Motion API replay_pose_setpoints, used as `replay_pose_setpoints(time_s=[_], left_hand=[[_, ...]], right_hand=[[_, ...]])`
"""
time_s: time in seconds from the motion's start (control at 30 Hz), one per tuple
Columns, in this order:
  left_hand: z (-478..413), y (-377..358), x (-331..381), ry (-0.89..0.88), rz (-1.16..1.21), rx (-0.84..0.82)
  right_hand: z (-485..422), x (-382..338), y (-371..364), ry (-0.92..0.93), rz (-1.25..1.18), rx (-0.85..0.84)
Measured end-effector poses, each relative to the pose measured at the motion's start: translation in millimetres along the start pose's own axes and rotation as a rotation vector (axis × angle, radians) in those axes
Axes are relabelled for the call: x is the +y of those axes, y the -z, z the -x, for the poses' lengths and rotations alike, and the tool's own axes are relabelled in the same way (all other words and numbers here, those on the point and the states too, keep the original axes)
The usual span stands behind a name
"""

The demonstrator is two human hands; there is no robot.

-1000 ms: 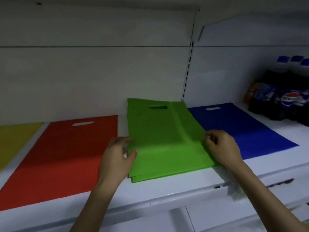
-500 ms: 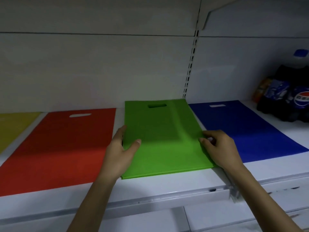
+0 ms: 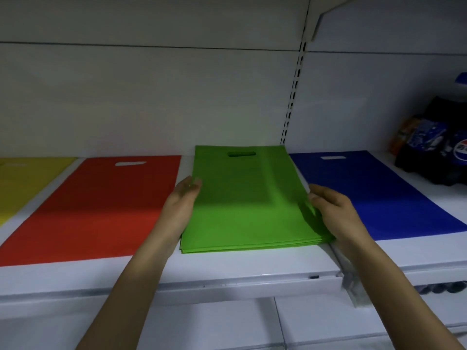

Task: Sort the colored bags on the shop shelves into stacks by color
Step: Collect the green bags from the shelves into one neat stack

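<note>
- A white shop shelf (image 3: 227, 269) runs across the view, backed by a white panel (image 3: 151, 97) with one slotted upright (image 3: 293, 92)
- Four colours lie flat in a row: yellow bag (image 3: 25, 183), red bag (image 3: 96, 205), green stack (image 3: 247, 205), blue bag (image 3: 379, 193)
- The green stack shows several layers at its front edge; each visible bag has one handle slot
- Left hand (image 3: 180, 205), fingers straight, presses the stack's left edge
- Right hand (image 3: 331, 210), fingers loosely bent, is at the right edge; a pinch cannot be told
- Dark cola bottles (image 3: 439, 152) stand far right, count unclear
- A narrow white gap separates red from green; green lies just beside blue; a bare strip fronts the bags
</note>
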State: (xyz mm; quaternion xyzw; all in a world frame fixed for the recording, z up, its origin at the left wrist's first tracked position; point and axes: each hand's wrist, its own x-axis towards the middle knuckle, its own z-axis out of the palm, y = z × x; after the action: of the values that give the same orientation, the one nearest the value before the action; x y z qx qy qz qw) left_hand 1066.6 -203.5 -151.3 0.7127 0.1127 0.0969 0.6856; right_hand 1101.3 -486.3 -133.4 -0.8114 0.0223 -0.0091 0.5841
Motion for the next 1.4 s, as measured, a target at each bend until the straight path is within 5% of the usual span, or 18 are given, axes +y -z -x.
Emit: replay_pose_setpoints(time_s=[0.2, 0.4, 0.7, 0.93, 1.13, 1.4], left_hand=[[20.9, -6.3, 16.2, -0.084, -0.230, 0.005], [73.9, 19.3, 15.6, -0.279, -0.800, -0.265], [77.7, 13.2, 3.5, -0.310, -0.727, -0.099], [79.0, 14.6, 15.8, -0.246, -0.873, -0.187], [93.3, 41.0, 37.2, -0.407, -1.003, 0.104], [166.6, 140.0, 45.8, -0.299, -1.335, 0.541]], right_hand=[[14.9, -6.2, 5.7, 0.086, -0.014, -0.100], [37.3, 10.5, 26.9, 0.406, 0.450, -0.298], [42.9, 20.1, 21.0, 0.446, 0.432, -0.285], [41.4, 10.8, 24.7, 0.465, 0.512, -0.301], [51.4, -31.4, -9.8, 0.731, 0.479, -0.225], [64.5, -101.5, -117.7, 0.977, 0.598, -0.299]])
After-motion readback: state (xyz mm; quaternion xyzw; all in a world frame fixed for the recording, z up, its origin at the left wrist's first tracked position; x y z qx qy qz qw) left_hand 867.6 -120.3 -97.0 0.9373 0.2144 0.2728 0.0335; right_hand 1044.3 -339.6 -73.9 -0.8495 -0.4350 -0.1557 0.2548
